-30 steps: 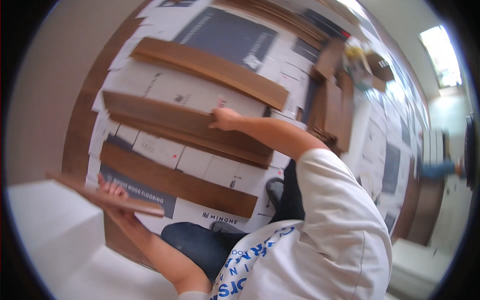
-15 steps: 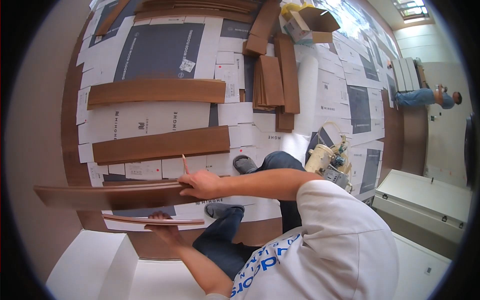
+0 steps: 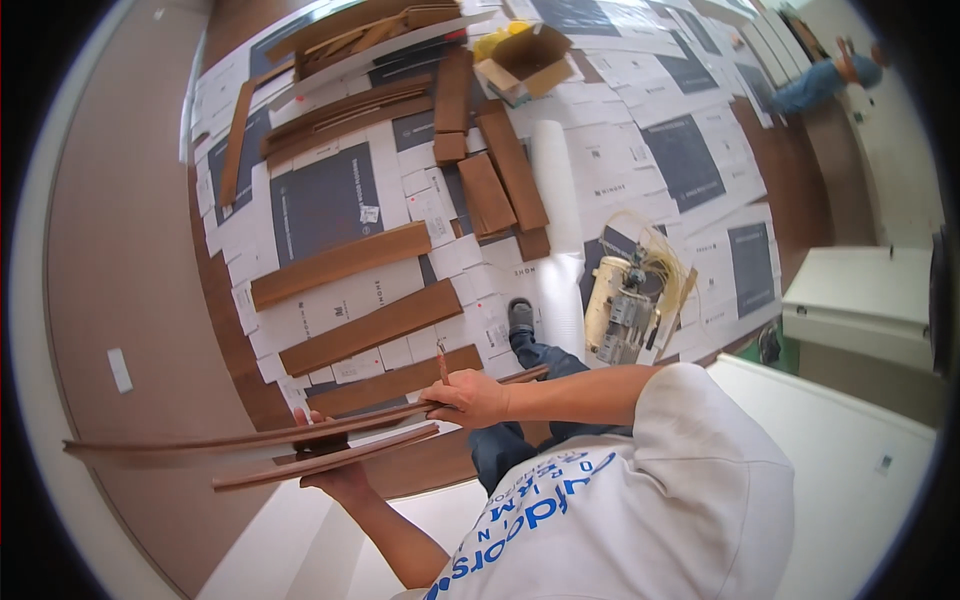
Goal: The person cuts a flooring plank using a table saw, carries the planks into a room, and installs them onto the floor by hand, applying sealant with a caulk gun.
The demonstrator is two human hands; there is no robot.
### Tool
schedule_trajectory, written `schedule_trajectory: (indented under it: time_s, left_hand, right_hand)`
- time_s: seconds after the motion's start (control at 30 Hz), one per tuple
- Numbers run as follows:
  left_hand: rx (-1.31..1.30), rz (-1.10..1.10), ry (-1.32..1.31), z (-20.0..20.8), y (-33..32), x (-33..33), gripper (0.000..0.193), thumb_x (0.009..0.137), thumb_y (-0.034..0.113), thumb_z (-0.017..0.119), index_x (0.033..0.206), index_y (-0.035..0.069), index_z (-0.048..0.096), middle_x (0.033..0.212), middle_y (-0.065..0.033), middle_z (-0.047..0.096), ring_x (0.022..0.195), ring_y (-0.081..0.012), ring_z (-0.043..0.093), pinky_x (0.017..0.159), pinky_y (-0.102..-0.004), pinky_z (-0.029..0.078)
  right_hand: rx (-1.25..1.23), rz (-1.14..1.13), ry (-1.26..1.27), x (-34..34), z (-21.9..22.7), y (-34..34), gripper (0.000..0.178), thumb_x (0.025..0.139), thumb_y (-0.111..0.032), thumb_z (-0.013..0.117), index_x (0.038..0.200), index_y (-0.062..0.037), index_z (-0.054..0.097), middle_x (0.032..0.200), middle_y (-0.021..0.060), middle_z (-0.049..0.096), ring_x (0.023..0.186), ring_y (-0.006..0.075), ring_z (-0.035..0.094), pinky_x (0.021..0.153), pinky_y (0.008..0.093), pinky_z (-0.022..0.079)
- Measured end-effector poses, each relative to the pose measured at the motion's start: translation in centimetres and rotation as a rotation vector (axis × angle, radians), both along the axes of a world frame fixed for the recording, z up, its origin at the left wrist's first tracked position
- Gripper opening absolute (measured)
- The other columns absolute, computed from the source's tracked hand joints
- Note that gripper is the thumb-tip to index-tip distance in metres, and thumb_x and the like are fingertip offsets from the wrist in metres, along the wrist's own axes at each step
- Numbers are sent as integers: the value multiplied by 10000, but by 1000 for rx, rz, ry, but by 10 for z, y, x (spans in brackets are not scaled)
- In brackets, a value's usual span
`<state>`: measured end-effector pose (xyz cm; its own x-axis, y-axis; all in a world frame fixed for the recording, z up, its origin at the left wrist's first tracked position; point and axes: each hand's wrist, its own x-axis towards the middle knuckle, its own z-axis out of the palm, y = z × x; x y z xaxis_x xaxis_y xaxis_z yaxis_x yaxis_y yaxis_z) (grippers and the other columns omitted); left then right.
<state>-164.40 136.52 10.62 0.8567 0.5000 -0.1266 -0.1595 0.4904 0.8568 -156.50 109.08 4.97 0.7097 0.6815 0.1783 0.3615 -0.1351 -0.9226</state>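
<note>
Right hand: right hand (image 3: 470,398), below and left of the white roll (image 3: 553,190); its fingers are closed on the long plank, with a slim stick (image 3: 443,366) standing up between them
Left hand: left hand (image 3: 338,481), farther below and left of the white roll; its fingers are curled round the short plank, barely parted; whether their tips also touch the long plank is hard to tell from this angle
Long plank: long plank (image 3: 240,437), held off the floor, reaching leftward away from the white roll
Short plank: short plank (image 3: 275,473), just beside the long plank, on the side away from the white roll
Swing risk: the long plank's far end, well away from the right hand, could dip or swing into the wall (image 3: 130,300), left of the white roll, if the wrist turns
Slip risk: the slim stick could drop if the right fingers loosen to shift their grip; the two planks could knock edges if the hands draw together
Floor planks: three rows of floor planks (image 3: 372,327) left of the white roll's near end
Other counts: one white roll, one open box (image 3: 525,62) beyond its far end, one machine (image 3: 628,305) right of its near end, one co-worker (image 3: 815,85) far to its right
</note>
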Motion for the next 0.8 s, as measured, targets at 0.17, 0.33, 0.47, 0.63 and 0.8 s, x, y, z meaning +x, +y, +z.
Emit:
schedule_trajectory:
  time_s: [0.17, 0.33, 0.47, 0.63, 0.8]
  left_hand:
    - [38, 42, 92, 82, -39, 42, 1028, 800, 908, 434, 1537, 193, 390, 1512, -79, 487, 1396, -297, 461, 1179, -502, 374]
    - [390, 143, 198, 166, -91, 89, 1159, 729, 922, 536, 1554, 134, 330, 1551, -112, 420, 1418, -311, 423, 1187, -472, 378]
    - [373, -196, 203, 176, -31, 78, 1215, 649, 839, 728, 1530, 90, 356, 1457, -62, 519, 1346, -279, 503, 1149, -453, 423]
    - [344, -646, 439, 169, -28, 97, 1015, 749, 717, 766, 1467, 69, 456, 1335, -89, 620, 1208, -265, 612, 1029, -423, 524]
    - [159, -1307, 614, 128, -165, 147, 880, 786, 605, 788, 1398, 23, 537, 1311, -122, 641, 1145, -240, 648, 1013, -379, 521]
  right_hand:
    - [-39, 85, 23, 17, 51, -52, 301, 1015, -316, 584, 1218, -94, 567, 923, 178, 655, 828, 389, 654, 722, 481, 524]
    - [-272, 202, 122, 65, 89, -142, 413, 1036, -402, 522, 1313, -98, 560, 1097, 187, 691, 1033, 397, 653, 862, 494, 521]
    - [-436, -29, 111, 91, 74, -245, 359, 1029, -360, 544, 1308, -135, 566, 1090, 178, 698, 1009, 393, 668, 841, 489, 534]
    - [-601, -466, 269, 87, 43, -386, 340, 992, -289, 595, 1261, -84, 629, 1088, 191, 720, 990, 392, 685, 850, 471, 544]
    - [-597, -857, 348, 46, 0, -479, 332, 974, -247, 598, 1209, -16, 643, 1040, 222, 711, 932, 379, 700, 831, 419, 549]
